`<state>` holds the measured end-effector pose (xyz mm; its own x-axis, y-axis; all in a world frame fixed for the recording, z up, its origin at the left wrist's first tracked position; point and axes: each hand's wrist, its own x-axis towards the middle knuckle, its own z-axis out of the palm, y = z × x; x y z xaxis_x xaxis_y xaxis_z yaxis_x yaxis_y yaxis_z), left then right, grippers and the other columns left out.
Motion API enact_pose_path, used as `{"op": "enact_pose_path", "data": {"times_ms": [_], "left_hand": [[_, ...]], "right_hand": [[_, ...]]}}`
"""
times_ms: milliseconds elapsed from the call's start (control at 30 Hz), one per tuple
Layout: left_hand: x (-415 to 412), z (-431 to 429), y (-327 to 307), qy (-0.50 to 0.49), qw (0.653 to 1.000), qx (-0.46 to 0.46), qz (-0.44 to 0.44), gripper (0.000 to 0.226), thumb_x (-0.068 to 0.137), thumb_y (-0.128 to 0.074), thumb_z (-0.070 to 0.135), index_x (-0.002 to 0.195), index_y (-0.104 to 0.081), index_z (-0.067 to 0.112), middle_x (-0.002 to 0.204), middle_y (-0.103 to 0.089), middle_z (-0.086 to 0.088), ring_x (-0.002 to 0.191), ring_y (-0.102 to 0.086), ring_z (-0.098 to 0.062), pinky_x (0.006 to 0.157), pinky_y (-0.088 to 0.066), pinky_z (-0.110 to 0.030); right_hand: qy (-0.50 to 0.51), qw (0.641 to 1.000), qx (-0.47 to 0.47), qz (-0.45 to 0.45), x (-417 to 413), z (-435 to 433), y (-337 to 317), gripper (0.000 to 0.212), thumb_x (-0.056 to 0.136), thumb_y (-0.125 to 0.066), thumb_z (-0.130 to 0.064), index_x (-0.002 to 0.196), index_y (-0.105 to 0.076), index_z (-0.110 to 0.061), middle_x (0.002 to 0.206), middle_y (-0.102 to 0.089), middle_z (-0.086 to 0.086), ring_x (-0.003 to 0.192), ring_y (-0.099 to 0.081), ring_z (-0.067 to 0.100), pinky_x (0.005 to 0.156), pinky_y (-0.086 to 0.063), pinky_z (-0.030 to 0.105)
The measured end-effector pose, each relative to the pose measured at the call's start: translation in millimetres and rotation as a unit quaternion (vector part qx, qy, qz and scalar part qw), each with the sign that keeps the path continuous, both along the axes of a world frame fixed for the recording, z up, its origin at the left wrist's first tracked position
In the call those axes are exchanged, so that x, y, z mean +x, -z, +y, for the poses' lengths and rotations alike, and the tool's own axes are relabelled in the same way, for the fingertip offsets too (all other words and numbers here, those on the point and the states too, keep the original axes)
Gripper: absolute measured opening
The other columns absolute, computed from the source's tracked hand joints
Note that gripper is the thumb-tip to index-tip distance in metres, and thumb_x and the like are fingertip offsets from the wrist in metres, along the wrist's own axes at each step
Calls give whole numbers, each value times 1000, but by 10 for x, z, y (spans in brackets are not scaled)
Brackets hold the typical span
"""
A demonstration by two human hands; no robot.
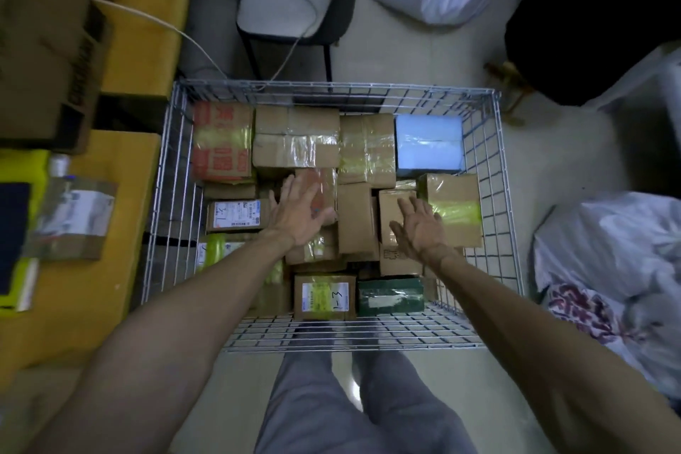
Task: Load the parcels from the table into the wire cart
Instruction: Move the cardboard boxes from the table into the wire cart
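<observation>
Over the wire cart (492,166), which stood on the floor right in front of the person's legs, I found both hands reaching in palm-down with nothing in them. The left hand (300,214) had its fingers straight and fanned over a reddish-brown parcel (329,192) near the middle of the load. The right hand (420,228) was likewise wide, fingers splayed over a plain brown box (388,205) just beside a box banded in yellow tape (457,195). Whether either palm pressed on the cardboard or hung just above it, I could not tell from this one view. The task looked well along to me: the cart floor was covered almost wall to wall. A red-printed box (221,140), a clear-taped carton (296,140) and a pale blue parcel (428,142) lay along the far side. A labelled box marked 3-1 (324,297) and a dark green parcel (390,295) lay at the near side, and some boxes rested on top of others. What was left, as far as I could see, sat on the yellow worktop (110,287) to the left. One taped parcel with a white label (73,217) lay there, well apart from both hands. A larger cardboard box (44,59) stood further back, too dim for me to say whether it belonged to the job. I judged the step in hand to be settling the load so that more would fit, with at least that one parcel yet to be fetched.
</observation>
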<state>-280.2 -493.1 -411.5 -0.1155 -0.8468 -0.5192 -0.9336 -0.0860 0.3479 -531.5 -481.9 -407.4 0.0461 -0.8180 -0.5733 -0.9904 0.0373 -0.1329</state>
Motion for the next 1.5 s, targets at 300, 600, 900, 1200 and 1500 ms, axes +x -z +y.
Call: {"op": "enact_pose_path", "data": {"times_ms": [300,600,900,1200,1500], "left_hand": [[213,583,-1021,-122,986,-94,-66,67,99,-35,61,156,-22,28,166,-1,-6,152,2,-24,121,1,-54],[476,1493,-1847,-224,956,-144,-123,69,100,-34,60,157,-19,26,166,6,-3,152,6,-23,121,-2,-53],[873,2265,-2439,-309,914,-199,-171,66,99,-36,59,155,-23,27,166,-1,-4,152,1,-24,121,-3,-53],[1585,3217,-2861,-384,879,-211,-188,69,99,-32,62,157,-17,28,166,3,-2,152,1,-23,121,-6,-55],[2476,4054,-3254,-411,850,-248,-218,69,100,-35,59,157,-18,25,166,0,-6,151,-3,-28,121,-8,-53]], "right_hand": [[-129,987,-98,-22,103,-46,-808,55,103,-38,-39,151,-25,-17,158,-26,12,141,-29,32,113,-27,52],[-230,958,-155,-72,410,59,-1554,58,101,-42,-44,151,-27,-18,154,-29,14,139,-32,35,111,-30,50],[-295,932,-180,-108,1150,291,-2164,65,100,-43,-47,155,-19,-21,159,-22,13,144,-24,33,114,-26,55],[-342,905,-209,-143,2077,790,-2696,65,100,-39,-52,154,-20,-21,155,-27,13,142,-27,32,113,-28,54],[-370,873,-264,-175,3183,1478,-3283,68,100,-38,-53,155,-17,-21,158,-22,12,143,-25,32,111,-30,50]]}}
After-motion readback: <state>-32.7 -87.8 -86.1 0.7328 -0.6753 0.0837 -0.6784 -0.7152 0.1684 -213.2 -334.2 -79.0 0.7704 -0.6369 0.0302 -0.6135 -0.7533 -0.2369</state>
